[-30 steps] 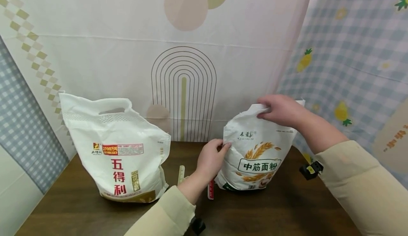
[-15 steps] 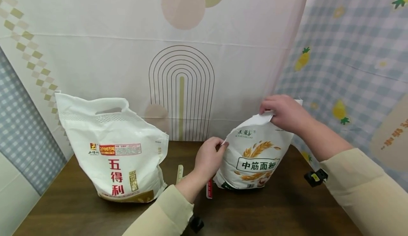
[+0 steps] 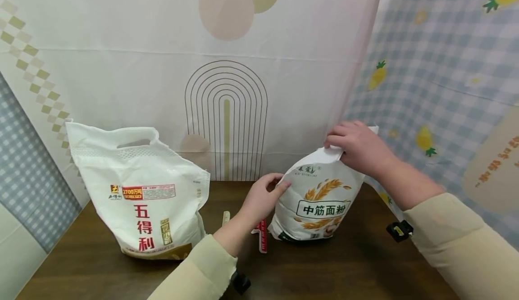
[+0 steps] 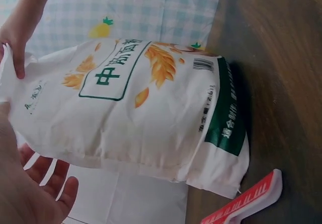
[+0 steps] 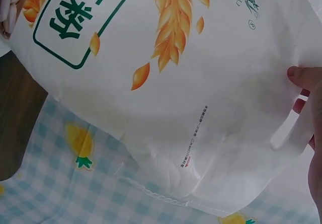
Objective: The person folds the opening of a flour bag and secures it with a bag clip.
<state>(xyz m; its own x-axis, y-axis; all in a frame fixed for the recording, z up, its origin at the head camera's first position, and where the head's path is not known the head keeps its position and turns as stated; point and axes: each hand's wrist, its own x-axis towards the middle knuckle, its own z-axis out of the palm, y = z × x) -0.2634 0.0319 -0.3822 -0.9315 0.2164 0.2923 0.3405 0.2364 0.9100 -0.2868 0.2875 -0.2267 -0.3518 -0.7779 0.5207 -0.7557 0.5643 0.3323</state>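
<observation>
A white flour bag [image 3: 324, 187] with green lettering and orange wheat ears stands on the table at the right of the head view. My left hand [image 3: 263, 196] pinches its left edge between thumb and fingers; in the left wrist view the other fingers spread below that edge. My right hand [image 3: 358, 149] grips the top of the bag. In the right wrist view, its thumb lies on the front beside the handle slot [image 5: 288, 126], and fingertips show through the slot. The top edge bends over between the two hands.
A larger white flour bag [image 3: 162, 169] with red lettering stands upright at the left. Between the bags lie a red-and-white plastic piece [image 3: 262, 237] and a pale one [image 3: 225, 218], partly hidden by my left arm. A patterned cloth [image 3: 146, 84] hangs behind the brown table [image 3: 316, 268].
The right bag's upper left edge has folded over between my hands, and its top has sunk slightly. The head view has shifted a little to the right.
</observation>
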